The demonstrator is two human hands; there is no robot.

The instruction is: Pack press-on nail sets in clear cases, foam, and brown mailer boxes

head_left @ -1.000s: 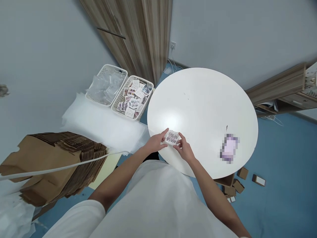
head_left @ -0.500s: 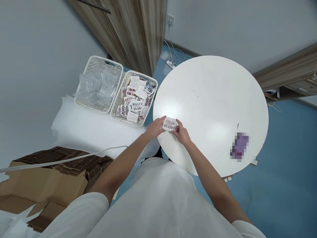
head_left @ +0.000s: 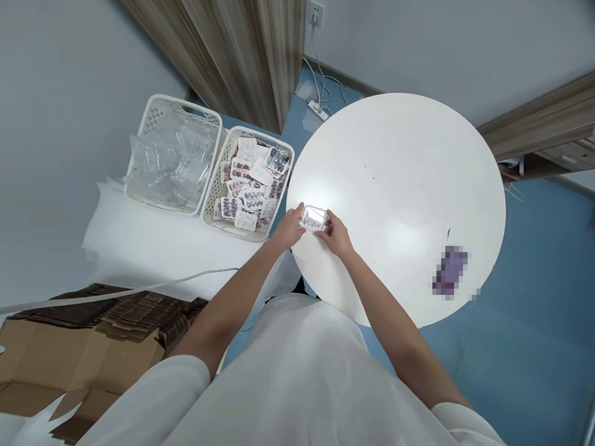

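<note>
At far left lie flattened brown cardboard boxes (head_left: 83,353); beyond them stands a white perforated plastic basket (head_left: 186,104) of crumpled clear plastic packaging (head_left: 171,155). Right beside it, a second white perforated basket (head_left: 264,137) holds loose printed cards with coloured nail-shaped pieces (head_left: 253,179). Next comes the left hand (head_left: 288,230), its fingers pinched on the left end of a small rectangular clear plastic case (head_left: 313,218). The case's long axis runs from hand to hand — neither is nearer — and the right hand (head_left: 338,236) grips the opposite end. The case is over the near-left part of a round white table (head_left: 395,155); whether it touches, I cannot tell. Well apart, rightward, lies a pixelated purple object (head_left: 452,270).
</note>
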